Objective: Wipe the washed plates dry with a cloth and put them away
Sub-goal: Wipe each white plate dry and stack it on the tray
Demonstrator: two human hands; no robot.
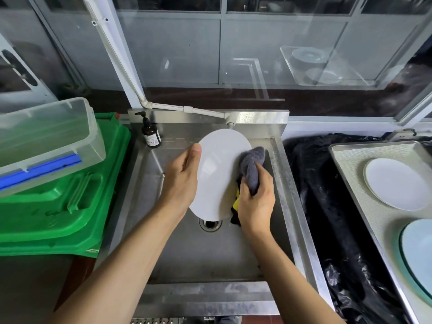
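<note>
Steel sink (177, 258) fills the middle, its drain (210, 223) just below both wrists. Green crate (58, 195) and clear tub (46, 134) sit well left of the left fingers; a metal tray (350, 174) well right of the right fingers carries a white plate (397, 183) and a pale blue plate (418, 249). Over the sink, tilted on edge, the held plate (217, 176) sits between both hands. The left hand (182, 181) clasps its left rim, thumb on the face, remaining fingers hidden behind. The right hand (256, 199) has fingers curled around a grey cloth (251, 164), pressing it on the plate's right edge. A brown pump bottle (150, 134) stands beyond the left thumb.
</note>
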